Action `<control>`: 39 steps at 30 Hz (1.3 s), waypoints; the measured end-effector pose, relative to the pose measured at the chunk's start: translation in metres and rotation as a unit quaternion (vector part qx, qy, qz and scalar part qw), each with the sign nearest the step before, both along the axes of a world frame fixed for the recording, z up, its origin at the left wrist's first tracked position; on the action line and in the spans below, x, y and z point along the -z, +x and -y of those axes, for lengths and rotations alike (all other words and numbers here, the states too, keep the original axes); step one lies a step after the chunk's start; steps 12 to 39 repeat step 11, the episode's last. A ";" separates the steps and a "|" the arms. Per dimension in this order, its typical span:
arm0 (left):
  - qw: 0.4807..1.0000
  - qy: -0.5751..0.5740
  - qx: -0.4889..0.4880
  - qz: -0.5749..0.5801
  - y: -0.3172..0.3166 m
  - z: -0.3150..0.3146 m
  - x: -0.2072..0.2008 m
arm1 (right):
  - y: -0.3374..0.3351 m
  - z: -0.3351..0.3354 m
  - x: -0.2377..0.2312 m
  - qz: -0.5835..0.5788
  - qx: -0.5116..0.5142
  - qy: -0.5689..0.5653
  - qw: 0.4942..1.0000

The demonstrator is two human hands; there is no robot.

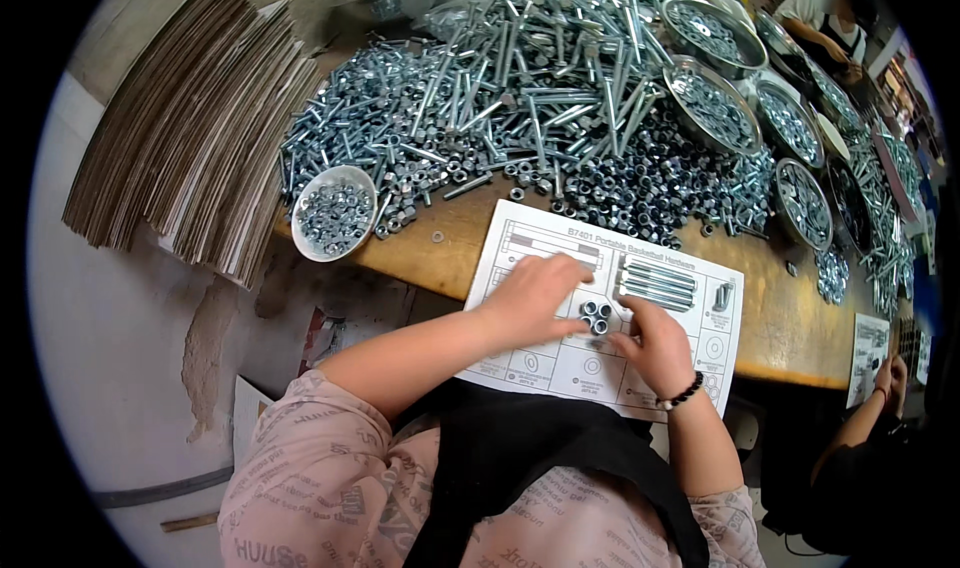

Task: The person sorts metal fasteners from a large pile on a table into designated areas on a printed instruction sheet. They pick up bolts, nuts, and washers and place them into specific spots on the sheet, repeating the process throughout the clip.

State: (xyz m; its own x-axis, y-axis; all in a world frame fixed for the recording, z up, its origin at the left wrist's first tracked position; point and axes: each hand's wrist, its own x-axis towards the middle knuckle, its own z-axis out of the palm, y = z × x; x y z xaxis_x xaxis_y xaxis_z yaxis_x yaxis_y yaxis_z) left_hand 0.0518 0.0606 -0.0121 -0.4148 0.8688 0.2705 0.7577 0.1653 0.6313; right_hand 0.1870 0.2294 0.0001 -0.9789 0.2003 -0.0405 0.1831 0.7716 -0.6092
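Observation:
A white printed card (560, 358) with boxed drawings of fasteners lies at the front edge of the wooden table. On its middle sits a small cluster of lock nuts (596, 318), between my hands. My left hand (540, 293) is over the card with its fingers apart, its thumb beside the nuts. From the other side, my right hand (655, 346) reaches to the nuts, thumb and forefinger apart. Several long silver bolts (657, 285) lie side by side on the card, just beyond my right hand. A small metal part (722, 296) rests near the card's right edge.
A large heap of bolts (540, 58) and dark nuts (630, 183) covers the table beyond the card. Left of it stand a white bowl of nuts (375, 213) and stacked cardboard (190, 118). Metal bowls (715, 108) line the right; another person's hands (890, 378) work there.

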 end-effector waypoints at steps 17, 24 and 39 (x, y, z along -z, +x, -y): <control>0.910 -0.175 -0.337 -0.166 -0.062 0.108 0.024 | -0.015 -0.006 -0.017 -0.072 0.001 -0.060 0.996; 0.910 -0.175 -0.337 -0.166 -0.062 0.108 0.024 | -0.015 -0.006 -0.017 -0.072 0.001 -0.060 0.996; 0.910 -0.175 -0.337 -0.166 -0.062 0.108 0.024 | -0.015 -0.006 -0.017 -0.072 0.001 -0.060 0.996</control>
